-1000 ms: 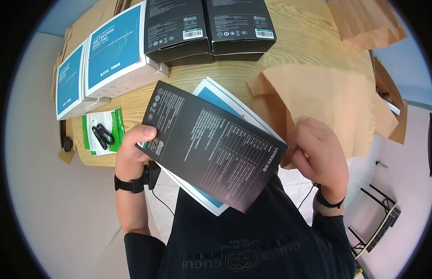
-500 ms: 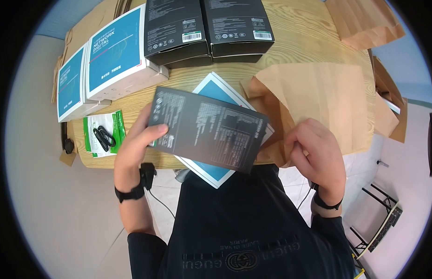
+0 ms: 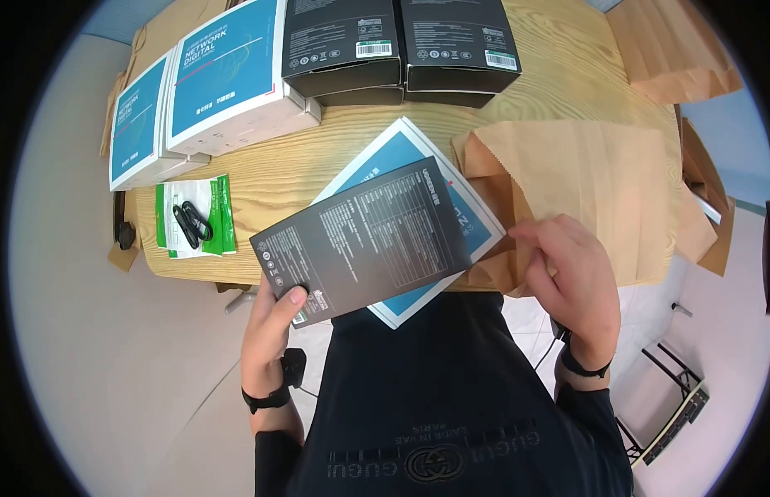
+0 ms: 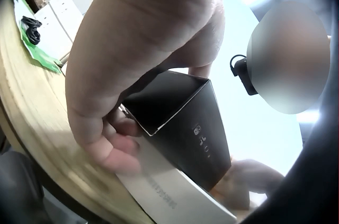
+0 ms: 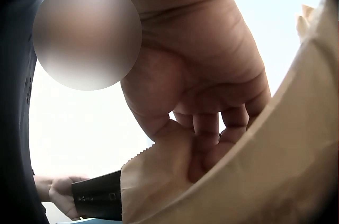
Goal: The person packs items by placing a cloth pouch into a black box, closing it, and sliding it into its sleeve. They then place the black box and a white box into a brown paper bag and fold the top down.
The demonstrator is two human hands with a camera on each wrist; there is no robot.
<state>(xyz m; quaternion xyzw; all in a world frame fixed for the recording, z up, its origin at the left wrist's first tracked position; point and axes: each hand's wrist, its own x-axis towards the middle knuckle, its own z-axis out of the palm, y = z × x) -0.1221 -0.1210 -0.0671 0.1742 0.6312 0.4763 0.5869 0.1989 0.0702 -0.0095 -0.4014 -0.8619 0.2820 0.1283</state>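
In the head view the left hand (image 3: 271, 325) grips the near left end of a black printed box (image 3: 364, 240), thumb on top. Under that box lies a blue and white box (image 3: 393, 157), turned at another angle, its right corner at the mouth of a brown paper bag (image 3: 592, 182). Seen from the left wrist, curled fingers (image 4: 119, 150) lie at the black box's (image 4: 206, 134) lower edge, by the white side (image 4: 164, 192) of the other box. The right hand (image 3: 571, 277) pinches the bag's edge; the right wrist view shows thumb and fingers on the paper (image 5: 159, 171).
Blue and white boxes (image 3: 223, 70) and black boxes (image 3: 344, 41) stand along the table's far side. A green and white packet (image 3: 178, 236) with a black cable (image 3: 192, 224) lies at left. Another paper bag (image 3: 675, 50) is at far right, an open carton (image 3: 704, 199) beyond the right edge.
The left hand has moved nearer the body, and the black box has turned so its right end points farther up the table. The right hand stays at the bag's edge, its fingers lying slightly differently.
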